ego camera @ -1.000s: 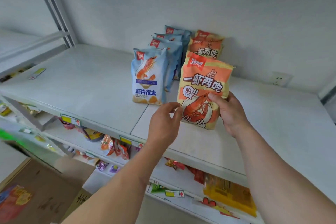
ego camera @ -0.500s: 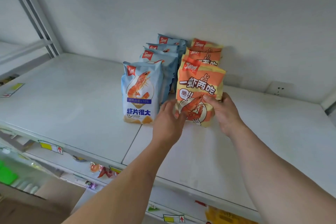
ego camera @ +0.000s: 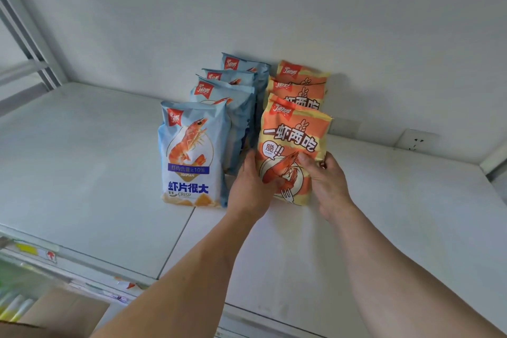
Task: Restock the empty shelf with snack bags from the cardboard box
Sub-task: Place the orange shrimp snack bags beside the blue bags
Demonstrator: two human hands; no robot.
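Both hands gripped the orange bag (ego camera: 293,151) upright on the shelf (ego camera: 82,173), beside the blue bags (ego camera: 192,156): left hand (ego camera: 251,186) and right hand (ego camera: 325,181) on its lower sides. It looked light, puffy, crushable; best held gently by the edges.

Both hands hold the front orange foil shrimp-snack bag (ego camera: 295,145) upright on the white shelf (ego camera: 82,162): left hand (ego camera: 251,186), right hand (ego camera: 325,181). Beside it stands a row of pale blue shrimp-chip bags (ego camera: 192,153).
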